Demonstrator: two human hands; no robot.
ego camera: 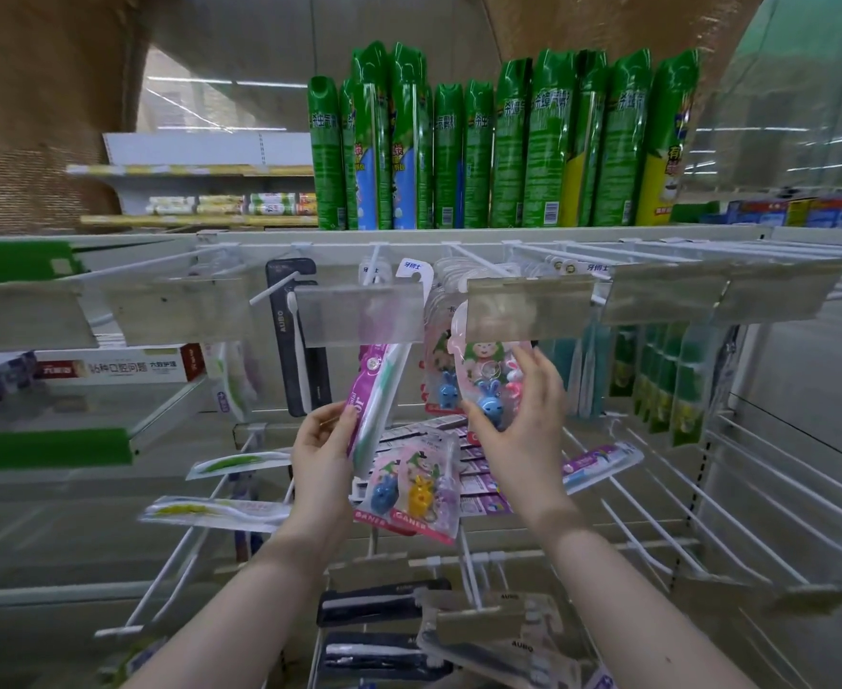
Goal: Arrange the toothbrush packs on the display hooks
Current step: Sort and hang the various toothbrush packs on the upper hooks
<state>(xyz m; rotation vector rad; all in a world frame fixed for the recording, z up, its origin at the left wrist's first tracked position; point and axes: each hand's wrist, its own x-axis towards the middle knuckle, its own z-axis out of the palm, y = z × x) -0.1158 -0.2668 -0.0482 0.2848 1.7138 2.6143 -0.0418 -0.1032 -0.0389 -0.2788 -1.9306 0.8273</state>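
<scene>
My left hand [322,447] grips the lower end of a purple toothbrush pack [381,385] whose white hanger tab reaches up to a top-row hook behind a clear label holder [359,315]. My right hand [523,415] holds a pink children's toothbrush pack [483,375] with blue and pink bunny figures, its top hidden behind another label holder [528,310]. A second bunny pack [441,385] hangs just left of it. Another children's pack [414,489] with blue and yellow figures lies on the lower hooks between my wrists.
White wire hooks [707,479] jut out at the right. Black toothbrush packs [384,609] lie at the bottom, a black pack [299,340] hangs upper left, green packs [667,375] hang right. Green spray cans [508,146] stand on the top shelf. Toothpaste boxes [115,365] sit left.
</scene>
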